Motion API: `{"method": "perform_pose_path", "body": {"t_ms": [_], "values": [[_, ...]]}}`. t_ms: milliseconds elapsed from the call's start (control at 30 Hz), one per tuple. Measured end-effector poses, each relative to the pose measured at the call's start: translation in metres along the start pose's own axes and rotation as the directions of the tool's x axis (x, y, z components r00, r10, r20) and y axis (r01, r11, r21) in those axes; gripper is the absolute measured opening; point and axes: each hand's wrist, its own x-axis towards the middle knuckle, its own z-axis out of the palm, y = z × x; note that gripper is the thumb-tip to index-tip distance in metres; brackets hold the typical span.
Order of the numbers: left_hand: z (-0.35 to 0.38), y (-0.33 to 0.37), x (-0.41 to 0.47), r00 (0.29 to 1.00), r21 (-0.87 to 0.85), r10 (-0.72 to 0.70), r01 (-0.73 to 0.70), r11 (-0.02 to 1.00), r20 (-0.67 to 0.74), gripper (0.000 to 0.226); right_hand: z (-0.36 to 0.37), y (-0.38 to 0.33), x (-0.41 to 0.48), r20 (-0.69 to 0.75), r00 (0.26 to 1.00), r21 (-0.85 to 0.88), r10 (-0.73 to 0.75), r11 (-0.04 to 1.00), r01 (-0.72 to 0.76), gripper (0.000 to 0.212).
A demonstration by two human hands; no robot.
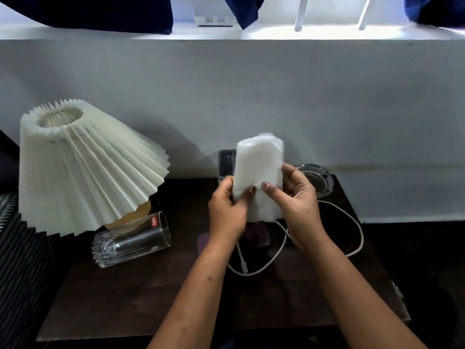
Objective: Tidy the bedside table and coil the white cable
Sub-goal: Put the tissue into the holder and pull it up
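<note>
Above the centre of the dark surface (151,298), two hands hold up a folded white cloth (259,167).
A pleated cream lamp (83,172) leans at 9 o'clock. The left hand (226,212) and right hand (299,205) each pinch the cloth's lower edges, thumbs in front, fingers curled behind. A clear tumbler (130,243) lies on its side at 8 o'clock. The white cable (243,264) sprawls uncoiled on the surface in loose loops under the wrists, running out toward 3 o'clock. A glass dish (319,180) sits at 2 o'clock.
</note>
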Motion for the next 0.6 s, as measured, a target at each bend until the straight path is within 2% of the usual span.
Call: {"method": "perform_pose_path", "body": {"t_ms": [100,200,267,333,400,467,533,600], "values": [[-0.001,0.002,0.000,0.997,-0.004,-0.022,0.022,1.000,-0.074,0.015,-0.002,0.008,0.000,0.049,0.998,-0.152,0.047,0.988,-0.039,0.053],[0.003,0.004,-0.003,0.994,0.071,-0.021,0.029,0.997,-0.109,0.031,-0.001,0.015,-0.002,0.034,0.997,-0.442,-0.074,0.893,0.081,0.054],[0.010,0.005,-0.006,0.997,0.118,-0.017,0.026,0.993,-0.080,0.046,0.003,0.014,-0.003,0.012,0.982,-0.537,-0.190,0.827,0.167,0.049],[0.021,0.007,-0.013,1.000,0.083,0.002,-0.002,0.997,-0.001,0.055,0.006,0.015,-0.004,0.004,0.956,-0.575,-0.294,0.782,0.242,0.042],[0.035,0.007,-0.020,0.997,-0.053,0.007,-0.003,0.999,0.075,0.057,0.007,0.014,-0.005,0.018,0.930,-0.606,-0.367,0.736,0.302,0.037],[0.046,0.005,-0.025,0.994,-0.117,-0.001,0.015,0.993,0.114,0.063,0.006,0.012,-0.005,0.062,0.913,-0.624,-0.403,0.698,0.351,0.035],[0.049,0.004,-0.026,0.993,-0.137,-0.015,0.031,0.990,0.117,0.075,0.003,0.012,-0.003,0.077,0.924,-0.581,-0.374,0.736,0.346,0.031],[0.046,0.003,-0.024,0.994,-0.154,-0.018,0.034,0.987,0.109,0.085,0.000,0.016,0.000,0.068,0.959,-0.492,-0.276,0.827,0.273,0.022]]}}
